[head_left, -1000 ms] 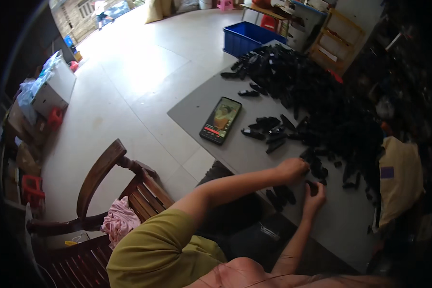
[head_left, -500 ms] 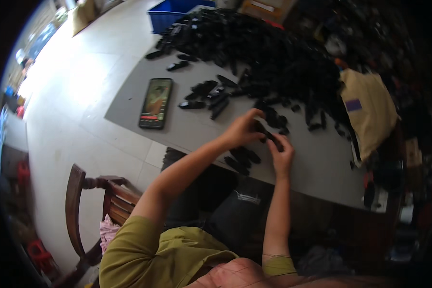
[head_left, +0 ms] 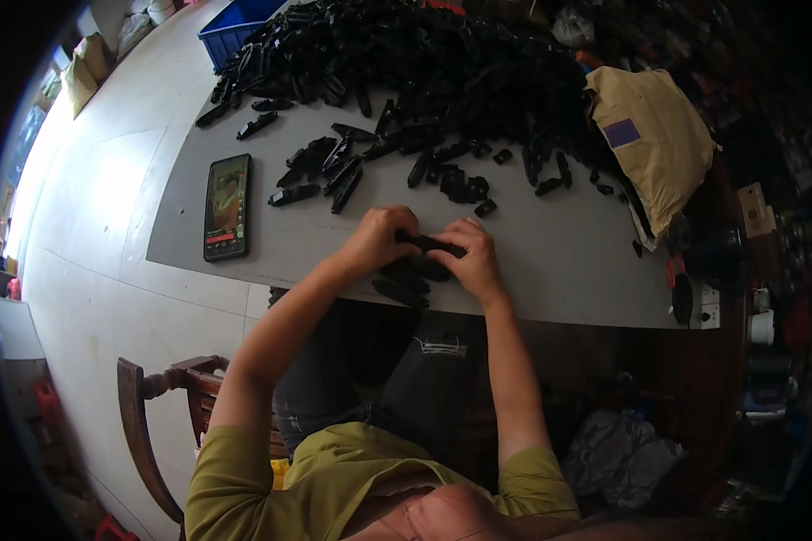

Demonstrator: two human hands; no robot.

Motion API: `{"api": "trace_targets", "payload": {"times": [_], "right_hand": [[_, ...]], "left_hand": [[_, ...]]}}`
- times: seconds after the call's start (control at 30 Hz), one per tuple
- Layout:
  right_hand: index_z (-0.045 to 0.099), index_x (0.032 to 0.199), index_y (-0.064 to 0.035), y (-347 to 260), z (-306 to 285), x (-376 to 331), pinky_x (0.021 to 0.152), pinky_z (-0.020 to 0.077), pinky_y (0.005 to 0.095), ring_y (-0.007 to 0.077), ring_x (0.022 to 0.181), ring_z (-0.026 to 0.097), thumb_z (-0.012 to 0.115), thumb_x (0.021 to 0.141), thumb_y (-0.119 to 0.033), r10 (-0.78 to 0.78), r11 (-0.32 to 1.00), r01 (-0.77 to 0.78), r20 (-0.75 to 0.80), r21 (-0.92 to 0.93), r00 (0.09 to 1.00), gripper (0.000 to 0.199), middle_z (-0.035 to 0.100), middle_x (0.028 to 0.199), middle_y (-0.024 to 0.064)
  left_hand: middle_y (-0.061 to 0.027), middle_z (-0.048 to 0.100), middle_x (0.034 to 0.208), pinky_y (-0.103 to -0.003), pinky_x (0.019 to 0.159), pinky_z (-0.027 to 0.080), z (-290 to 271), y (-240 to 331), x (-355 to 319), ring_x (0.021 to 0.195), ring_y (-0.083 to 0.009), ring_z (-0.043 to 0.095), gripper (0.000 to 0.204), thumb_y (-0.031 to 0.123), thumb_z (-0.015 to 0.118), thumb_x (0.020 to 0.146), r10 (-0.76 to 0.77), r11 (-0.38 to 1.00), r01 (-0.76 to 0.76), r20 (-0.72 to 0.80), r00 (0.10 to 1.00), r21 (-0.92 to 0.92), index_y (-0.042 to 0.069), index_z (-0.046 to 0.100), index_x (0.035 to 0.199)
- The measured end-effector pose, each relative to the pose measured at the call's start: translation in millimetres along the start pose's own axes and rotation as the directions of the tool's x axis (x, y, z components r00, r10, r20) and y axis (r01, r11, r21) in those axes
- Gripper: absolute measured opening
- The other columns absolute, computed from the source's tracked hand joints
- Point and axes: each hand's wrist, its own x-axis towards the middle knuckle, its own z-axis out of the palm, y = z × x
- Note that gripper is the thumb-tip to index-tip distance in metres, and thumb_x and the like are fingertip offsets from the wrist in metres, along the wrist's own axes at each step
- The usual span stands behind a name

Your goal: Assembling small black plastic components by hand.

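Note:
Both hands meet at the near edge of a grey table [head_left: 568,261]. My left hand [head_left: 379,239] and my right hand [head_left: 472,259] grip the two ends of one long black plastic part [head_left: 431,243]. Just under the hands, a few more black parts [head_left: 404,281] lie in a small cluster at the table edge. A huge heap of the same black parts [head_left: 424,63] covers the far side of the table, with loose ones [head_left: 334,171] scattered in front of it.
A smartphone [head_left: 227,206] with a lit screen lies on the table's left part. A tan padded envelope [head_left: 654,144] sits at the right. A blue crate [head_left: 235,32] stands beyond the table on the floor. A wooden chair [head_left: 167,406] is at my left.
The view has swung so the table sits squarely ahead. Both hands have come together near the table edge and now hold one black part between them.

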Motion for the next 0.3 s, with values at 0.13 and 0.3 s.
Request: {"api": "trace_targets", "payload": {"times": [0.13,0.3], "right_hand": [[0.071,0.093,-0.0047,11,4,-2,0.079,0.0474,0.0324,0.0238,0.088,0.058,0.077,0.068,-0.007,0.027,0.994,-0.022,-0.046,0.104,0.999,0.026,0.062,0.095,0.0081],[0.066,0.109,-0.0072,32,-20,1,0.082,0.0486,0.0343,0.0253,0.097,0.059,0.070,0.077,-0.002,0.038,0.973,-0.098,-0.276,-0.209,0.960,0.033,0.057,0.114,0.0104]], "left_hand": [[-0.0110,0.062,0.090,-0.034,0.073,0.050,-7,2,-5,0.085,-0.0263,0.062,0.027,0.005,0.078,0.065,0.061,0.996,-0.063,0.034,0.998,0.061,0.000,0.064,0.088],[-0.0128,0.061,0.101,-0.039,0.085,0.049,-44,7,-18,0.099,-0.0283,0.060,0.033,0.017,0.072,0.077,-0.091,0.734,0.303,-0.353,0.931,0.608,0.008,0.061,0.107]]}}
